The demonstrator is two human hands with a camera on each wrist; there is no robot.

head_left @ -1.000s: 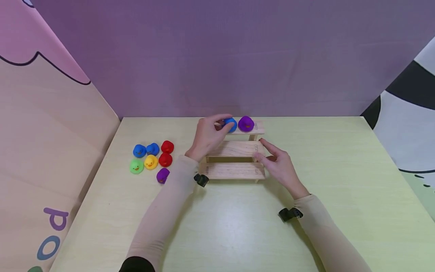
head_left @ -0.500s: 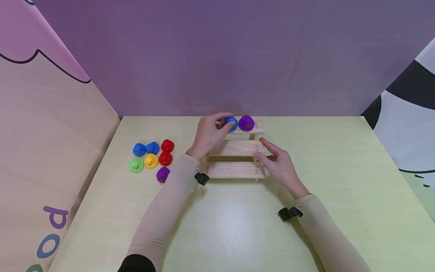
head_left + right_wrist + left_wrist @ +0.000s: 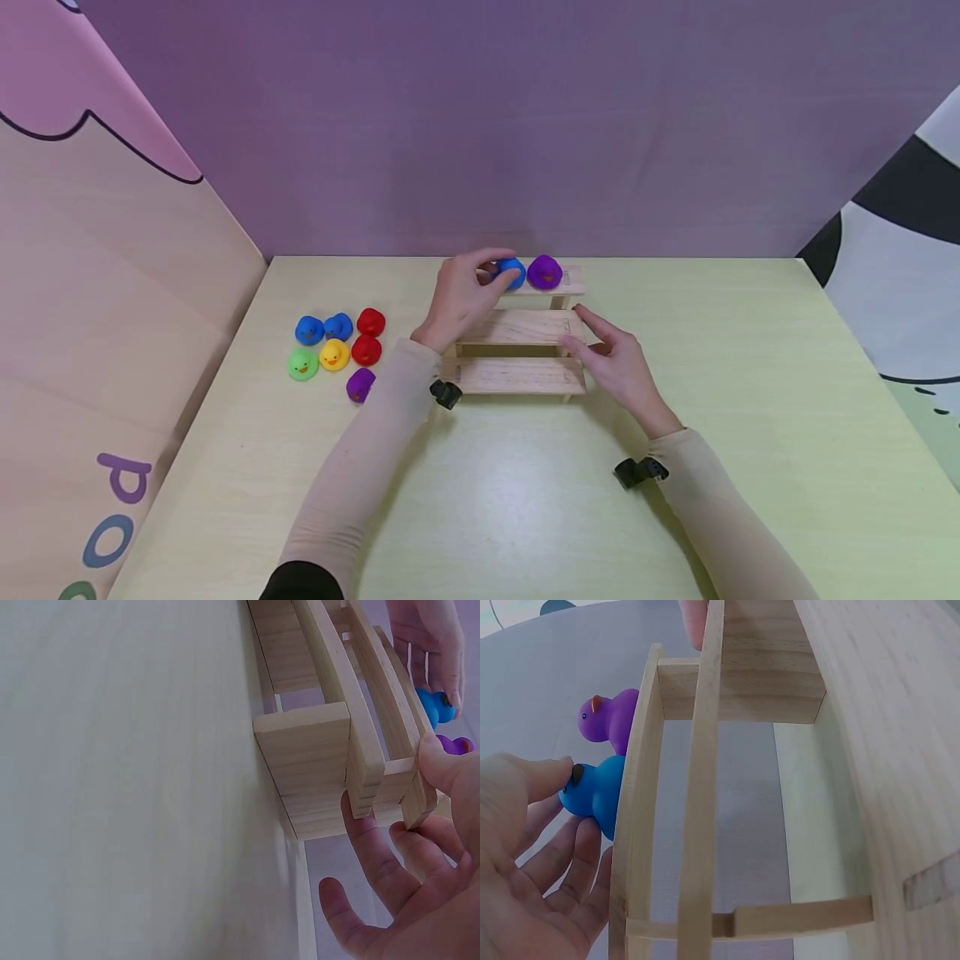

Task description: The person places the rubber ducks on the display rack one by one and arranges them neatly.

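My left hand (image 3: 467,298) pinches a blue rubber duck (image 3: 596,791) between thumb and fingers. The duck sits on the top step of a three-step wooden stand (image 3: 517,377). Right beside it on that step is a purple rubber duck (image 3: 544,272). At the stand's right end, my right hand (image 3: 618,367) grips the wood, its thumb on one side and its fingertips on the other in the right wrist view. The lower two steps (image 3: 517,327) carry no ducks.
Left of the stand, several more rubber ducks lie on the pale table (image 3: 525,500): two blue (image 3: 309,331), two red (image 3: 367,350), a yellow (image 3: 334,355), a green (image 3: 303,364) and a purple one (image 3: 361,385) close to my left sleeve. A purple wall (image 3: 510,125) rises behind.
The blue duck shifts very slightly to the right, toward the purple one, with my left hand still on it. My right hand stays at the stand's end.
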